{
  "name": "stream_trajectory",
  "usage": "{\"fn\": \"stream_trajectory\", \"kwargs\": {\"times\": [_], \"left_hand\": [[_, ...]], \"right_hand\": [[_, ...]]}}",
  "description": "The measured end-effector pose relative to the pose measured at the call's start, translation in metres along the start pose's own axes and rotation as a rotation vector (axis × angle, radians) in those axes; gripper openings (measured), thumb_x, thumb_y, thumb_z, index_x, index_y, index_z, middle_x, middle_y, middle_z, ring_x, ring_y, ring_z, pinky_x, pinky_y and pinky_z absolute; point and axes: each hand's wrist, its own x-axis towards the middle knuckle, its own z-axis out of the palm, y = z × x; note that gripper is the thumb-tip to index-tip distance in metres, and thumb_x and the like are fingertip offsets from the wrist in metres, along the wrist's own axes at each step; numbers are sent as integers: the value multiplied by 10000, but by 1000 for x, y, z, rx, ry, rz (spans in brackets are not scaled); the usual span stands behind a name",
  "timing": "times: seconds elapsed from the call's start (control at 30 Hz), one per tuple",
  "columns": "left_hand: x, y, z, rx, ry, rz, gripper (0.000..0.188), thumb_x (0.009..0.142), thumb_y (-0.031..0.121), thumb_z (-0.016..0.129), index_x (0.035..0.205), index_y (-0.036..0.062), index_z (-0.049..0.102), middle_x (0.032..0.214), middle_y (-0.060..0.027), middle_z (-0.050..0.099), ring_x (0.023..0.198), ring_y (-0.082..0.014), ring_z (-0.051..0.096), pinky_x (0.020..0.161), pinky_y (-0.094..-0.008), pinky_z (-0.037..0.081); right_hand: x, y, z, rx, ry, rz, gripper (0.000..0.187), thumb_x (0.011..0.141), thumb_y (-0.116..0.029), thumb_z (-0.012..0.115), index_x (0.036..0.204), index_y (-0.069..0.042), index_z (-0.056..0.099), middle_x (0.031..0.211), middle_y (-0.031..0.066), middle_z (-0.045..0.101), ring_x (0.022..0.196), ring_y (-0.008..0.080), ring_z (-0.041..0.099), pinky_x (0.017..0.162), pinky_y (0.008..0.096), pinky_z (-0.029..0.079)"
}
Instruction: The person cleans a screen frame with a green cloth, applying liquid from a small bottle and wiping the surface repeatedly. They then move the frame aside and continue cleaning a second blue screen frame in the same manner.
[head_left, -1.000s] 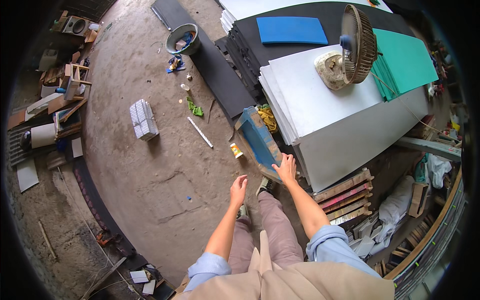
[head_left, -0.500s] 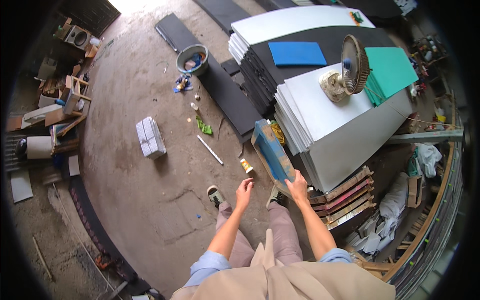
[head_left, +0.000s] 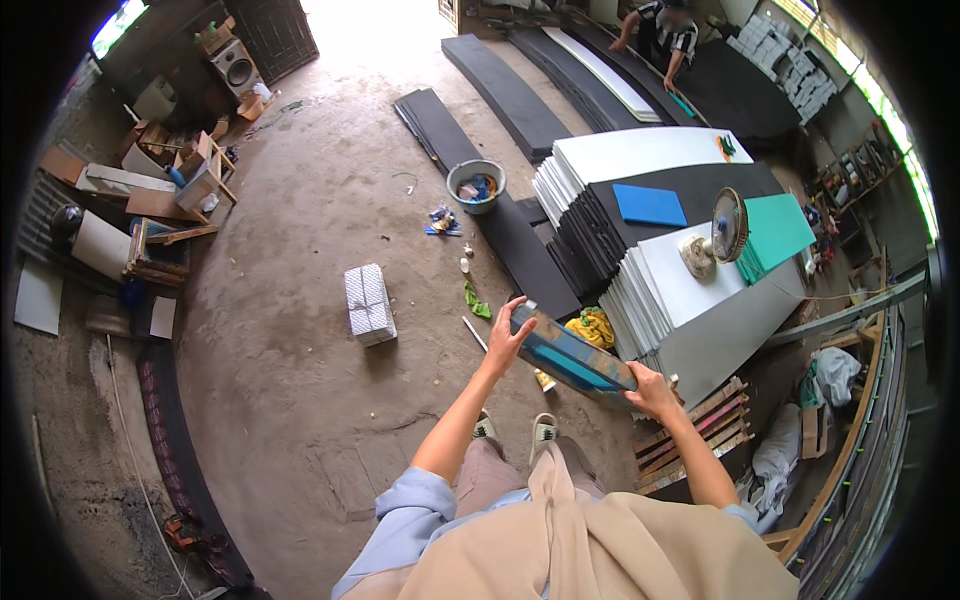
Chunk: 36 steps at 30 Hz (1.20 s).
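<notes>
Near-left of the table fan, left hand and right hand grasp a probably stiff blue tray by its ends, sensible holds.

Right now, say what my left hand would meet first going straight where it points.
Past the blue tray it holds, your left hand would likely meet the black slab; depth is unclear.

No text, nos. or signs I can read from here; any print on the orange-&-white container on the floor is too small to tell, ditto the patterned wht bundle & the stacked wht packs at the back
</notes>
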Motion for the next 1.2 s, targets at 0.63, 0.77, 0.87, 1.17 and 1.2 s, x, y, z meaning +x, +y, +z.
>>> {"fn": "stream_trajectory", "kwargs": {"times": [0.63, 0.77, 0.87, 1.17, 1.2], "left_hand": [[103, 107, -179, -409, 436, 135, 311, 857, 154, 634, 1046, 85, 397, 977, -47, 505, 882, -87, 489, 772, -218, 412], [164, 96, -185, -379, 389, 138, 313, 863, 144, 624, 1054, 89, 381, 978, -52, 510, 889, -99, 496, 782, -225, 417], [224, 79, -182, -352, 293, 142, 303, 868, 138, 617, 1050, 90, 379, 992, -60, 517, 898, -110, 500, 786, -240, 430], [366, 52, -182, -313, 145, 17, 272, 870, 162, 617, 1033, 82, 415, 1013, -75, 547, 938, -108, 504, 839, -246, 417], [379, 50, -183, -290, 138, 24, 274, 869, 167, 619, 1034, 82, 418, 1011, -73, 549, 943, -107, 502, 845, -246, 413]], "right_hand": [[173, -182, -98, -154, -44, -400, 540, 692, -157, 726, 1153, 14, 501, 1045, 188, 613, 969, 325, 598, 836, 370, 486], [226, -168, -94, -78, -2, -365, 565, 691, -143, 720, 1180, 15, 486, 1094, 198, 593, 996, 325, 585, 860, 378, 475], [269, -141, -90, -63, 111, -435, 569, 674, -115, 736, 1171, 27, 497, 1062, 204, 595, 972, 327, 592, 839, 358, 476], [376, -135, -103, -44, 190, -264, 541, 689, -112, 689, 1175, 22, 493, 1098, 197, 578, 1019, 326, 556, 898, 377, 438], [383, -134, -104, -44, 194, -233, 536, 686, -103, 687, 1170, 25, 497, 1089, 200, 580, 1013, 330, 559, 894, 378, 441]]}}
